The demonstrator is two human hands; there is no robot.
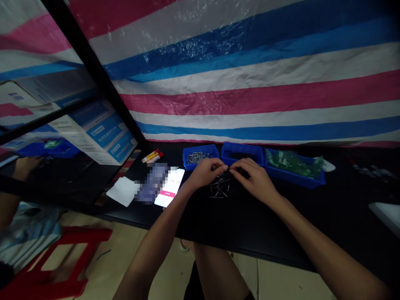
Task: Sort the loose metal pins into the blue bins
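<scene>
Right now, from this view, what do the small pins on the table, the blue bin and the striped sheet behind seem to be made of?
The loose pins look like metal, probably steel: thin, straight, with a grey shine. The blue bin looks like moulded plastic, smooth and slightly glossy. The striped sheet looks like woven plastic tarpaulin, with a fine weave and shiny creases.

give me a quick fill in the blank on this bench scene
The rightmost blue plastic bin holds green ____.
The tabletop under the loose metal pins, just below the left hand and right hand, is ____.
The phone beside the left hand shows a ____ button on its screen.
The tarp behind the table has pink, white and ____ stripes.

Missing words: circuit boards; black; pink; blue
</scene>
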